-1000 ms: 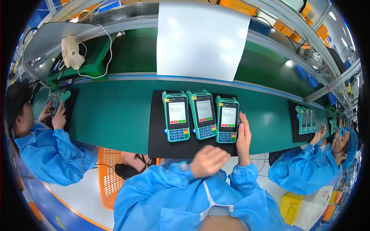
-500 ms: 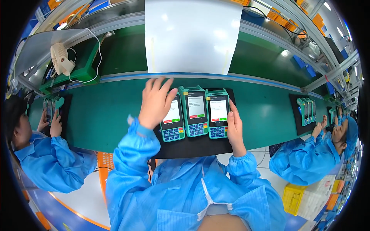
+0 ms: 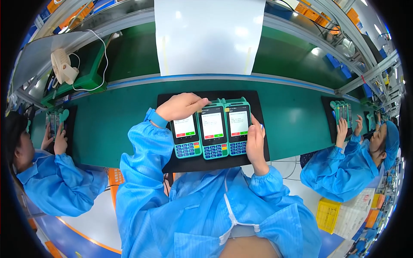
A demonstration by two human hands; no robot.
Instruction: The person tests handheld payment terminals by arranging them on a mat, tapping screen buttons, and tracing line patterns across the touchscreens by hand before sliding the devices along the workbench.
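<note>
Fingers together, your left hand [image 3: 183, 106] caps the left oblong terminal [image 3: 186, 133]; likewise, right hand [image 3: 257, 144] flanks the glossy-screened right terminal [image 3: 238, 127].

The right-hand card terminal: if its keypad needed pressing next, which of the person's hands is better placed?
Probably the right hand: it is at the right edge of the right-hand terminal, beside the keypad. The left hand is over the top of the left-hand terminal, farther away.

The person wears a shiny blue fabric smock [image 3: 193, 208] with loose long sleeves [image 3: 144, 148], gathered cuffs [image 3: 267, 178], white front piping [image 3: 230, 210] and a blue wristband [image 3: 155, 118].
</note>
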